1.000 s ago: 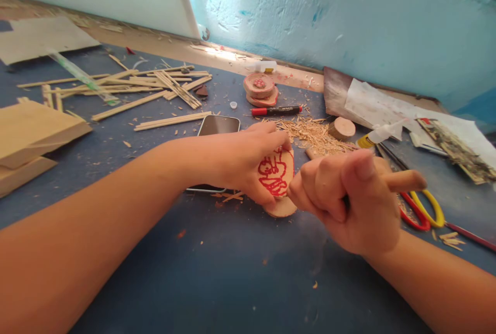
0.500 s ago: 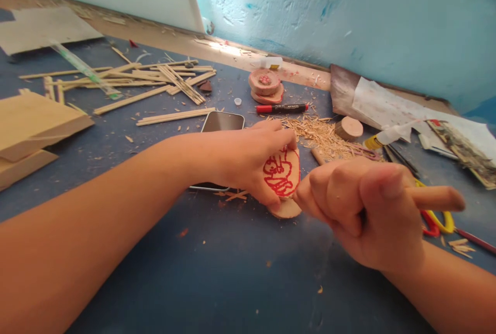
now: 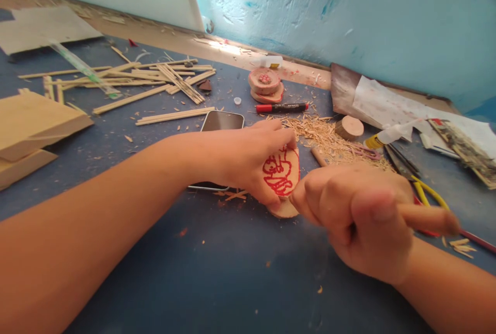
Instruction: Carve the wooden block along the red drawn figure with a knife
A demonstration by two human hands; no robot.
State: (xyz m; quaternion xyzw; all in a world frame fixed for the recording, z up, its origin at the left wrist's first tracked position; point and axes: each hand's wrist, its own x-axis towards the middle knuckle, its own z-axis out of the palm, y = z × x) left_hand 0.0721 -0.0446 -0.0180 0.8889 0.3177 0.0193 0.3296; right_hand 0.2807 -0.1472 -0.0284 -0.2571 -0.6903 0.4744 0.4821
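My left hand (image 3: pixel 248 161) holds a round wooden slice (image 3: pixel 284 171) on edge, its face carrying a red drawing. It stands on another wooden disc (image 3: pixel 284 209) lying on the blue table (image 3: pixel 217 272). My right hand (image 3: pixel 356 215) is closed around a wooden-handled tool (image 3: pixel 428 219), its handle sticking out to the right. The knuckles sit right beside the slice's right edge; the tool's working end is hidden by my fingers.
A phone (image 3: pixel 220 123) lies behind my left wrist. A red marker (image 3: pixel 281 108), stacked wooden discs (image 3: pixel 265 85), a wood round (image 3: pixel 349 127), shavings (image 3: pixel 329 138), scissors with red and yellow handles (image 3: pixel 424 194), a glue bottle (image 3: pixel 387 135), wooden sticks (image 3: pixel 155 83) and boards (image 3: pixel 34 127) lie around.
My right hand has dropped slightly and its tool handle has swung lower and to the right. The left hand keeps the slice still.
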